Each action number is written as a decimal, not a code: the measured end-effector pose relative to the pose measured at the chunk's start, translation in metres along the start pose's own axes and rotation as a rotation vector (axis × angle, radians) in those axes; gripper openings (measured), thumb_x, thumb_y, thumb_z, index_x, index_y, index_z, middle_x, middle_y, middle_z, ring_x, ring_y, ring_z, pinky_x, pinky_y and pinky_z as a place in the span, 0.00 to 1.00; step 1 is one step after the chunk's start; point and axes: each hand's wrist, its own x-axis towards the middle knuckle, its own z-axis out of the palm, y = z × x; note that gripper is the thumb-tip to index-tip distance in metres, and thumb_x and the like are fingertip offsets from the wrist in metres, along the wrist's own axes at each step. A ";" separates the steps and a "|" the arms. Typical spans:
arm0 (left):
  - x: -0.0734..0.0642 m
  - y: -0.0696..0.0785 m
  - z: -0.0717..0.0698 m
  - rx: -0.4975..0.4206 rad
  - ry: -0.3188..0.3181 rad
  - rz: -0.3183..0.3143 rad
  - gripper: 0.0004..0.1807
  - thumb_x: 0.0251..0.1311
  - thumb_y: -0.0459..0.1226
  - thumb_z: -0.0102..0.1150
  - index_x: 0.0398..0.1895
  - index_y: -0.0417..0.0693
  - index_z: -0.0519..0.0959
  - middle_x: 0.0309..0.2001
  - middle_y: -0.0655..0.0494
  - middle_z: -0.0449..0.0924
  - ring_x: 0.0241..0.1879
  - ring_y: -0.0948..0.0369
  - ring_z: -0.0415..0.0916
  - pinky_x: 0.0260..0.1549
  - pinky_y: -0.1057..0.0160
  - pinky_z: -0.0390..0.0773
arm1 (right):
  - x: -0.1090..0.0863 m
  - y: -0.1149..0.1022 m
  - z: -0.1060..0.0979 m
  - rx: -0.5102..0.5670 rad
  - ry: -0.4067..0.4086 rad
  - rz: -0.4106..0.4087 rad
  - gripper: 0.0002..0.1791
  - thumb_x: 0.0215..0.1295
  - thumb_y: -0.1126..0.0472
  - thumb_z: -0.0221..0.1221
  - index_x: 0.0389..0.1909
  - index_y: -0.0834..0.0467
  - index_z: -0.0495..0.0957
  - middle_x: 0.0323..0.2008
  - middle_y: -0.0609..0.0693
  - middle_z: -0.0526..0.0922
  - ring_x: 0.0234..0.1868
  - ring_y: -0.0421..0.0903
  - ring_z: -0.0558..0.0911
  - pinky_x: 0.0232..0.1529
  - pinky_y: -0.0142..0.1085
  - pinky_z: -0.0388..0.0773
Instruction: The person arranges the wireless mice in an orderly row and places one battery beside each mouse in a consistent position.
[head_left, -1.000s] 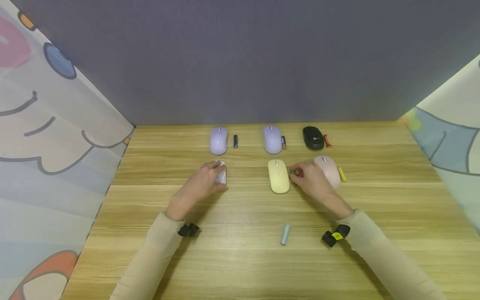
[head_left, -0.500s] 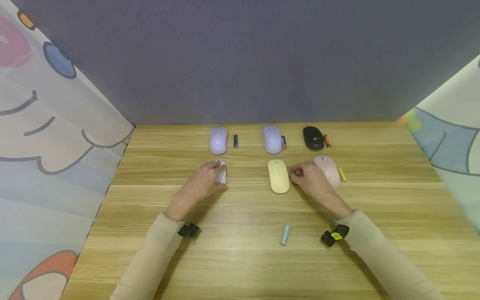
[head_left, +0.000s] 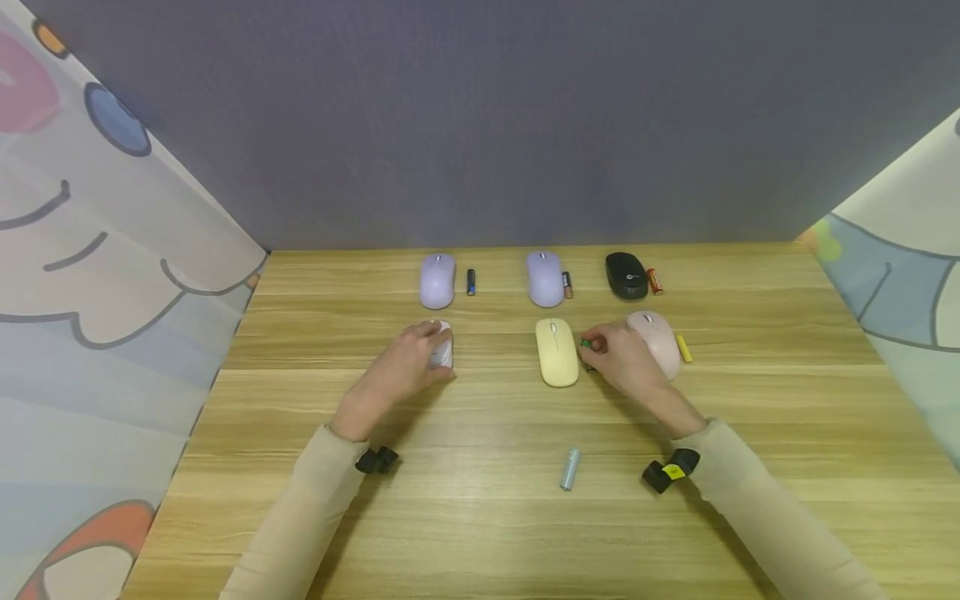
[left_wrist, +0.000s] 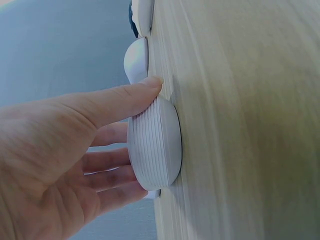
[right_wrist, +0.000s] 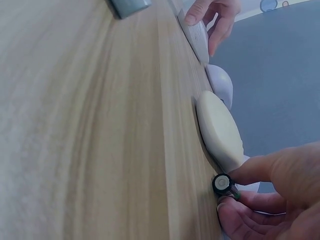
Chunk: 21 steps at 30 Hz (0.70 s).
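My left hand (head_left: 401, 364) grips a white computer mouse (left_wrist: 156, 145) with a ribbed rear, which sits on the wooden table. In the left wrist view the thumb lies at one side of it and the fingers at the other. My right hand (head_left: 624, 358) pinches a dark battery with a green part (right_wrist: 223, 184) between thumb and fingers, low at the tabletop. Just left of that battery lies a yellow mouse (head_left: 557, 353). Beside and partly behind the right hand is a pale pink mouse (head_left: 661, 343).
Along the back stand two lilac mice, one left (head_left: 438, 282) and one centre (head_left: 545, 279), and a black mouse (head_left: 626, 276). Near them lie a blue-black battery (head_left: 471, 282), a brown-black battery (head_left: 567, 286) and a red battery (head_left: 655, 282). A yellow battery (head_left: 684, 348) and a grey-blue battery (head_left: 570, 469) lie nearer.
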 end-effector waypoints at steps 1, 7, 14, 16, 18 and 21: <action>0.000 0.000 0.000 0.000 0.001 0.001 0.36 0.58 0.43 0.76 0.67 0.34 0.75 0.69 0.28 0.70 0.70 0.34 0.68 0.68 0.38 0.71 | 0.000 0.000 0.000 0.002 -0.001 0.000 0.16 0.70 0.63 0.64 0.52 0.71 0.82 0.42 0.63 0.86 0.43 0.54 0.85 0.43 0.47 0.86; 0.000 0.000 -0.001 0.002 -0.002 0.002 0.37 0.58 0.44 0.76 0.67 0.34 0.75 0.69 0.28 0.69 0.70 0.34 0.67 0.69 0.38 0.70 | 0.000 0.000 -0.001 0.015 -0.011 0.001 0.17 0.71 0.63 0.63 0.53 0.71 0.82 0.45 0.64 0.86 0.46 0.56 0.85 0.47 0.49 0.86; 0.000 0.001 -0.001 0.003 -0.002 0.004 0.37 0.57 0.44 0.76 0.66 0.35 0.76 0.69 0.28 0.70 0.69 0.34 0.68 0.67 0.38 0.72 | -0.001 0.001 -0.002 0.033 -0.020 -0.001 0.18 0.71 0.62 0.63 0.54 0.71 0.81 0.46 0.64 0.86 0.47 0.56 0.85 0.50 0.50 0.86; 0.000 0.001 0.000 0.002 0.000 0.005 0.36 0.57 0.44 0.76 0.66 0.35 0.76 0.68 0.28 0.70 0.69 0.34 0.68 0.67 0.38 0.72 | 0.000 0.001 -0.002 0.031 -0.023 0.000 0.18 0.71 0.62 0.63 0.54 0.71 0.81 0.46 0.64 0.86 0.47 0.56 0.85 0.50 0.50 0.86; 0.000 0.001 0.000 0.004 0.006 0.010 0.36 0.57 0.43 0.76 0.65 0.34 0.76 0.68 0.28 0.70 0.69 0.34 0.68 0.67 0.38 0.72 | 0.000 0.001 -0.002 0.031 -0.026 0.003 0.18 0.71 0.61 0.63 0.54 0.70 0.81 0.46 0.64 0.86 0.47 0.56 0.85 0.50 0.50 0.86; 0.000 0.000 0.000 0.003 0.015 0.014 0.36 0.57 0.43 0.76 0.65 0.34 0.76 0.68 0.27 0.71 0.69 0.34 0.69 0.67 0.39 0.73 | 0.000 0.001 -0.003 0.031 -0.029 0.007 0.18 0.71 0.61 0.63 0.55 0.70 0.81 0.46 0.64 0.86 0.47 0.56 0.85 0.50 0.50 0.85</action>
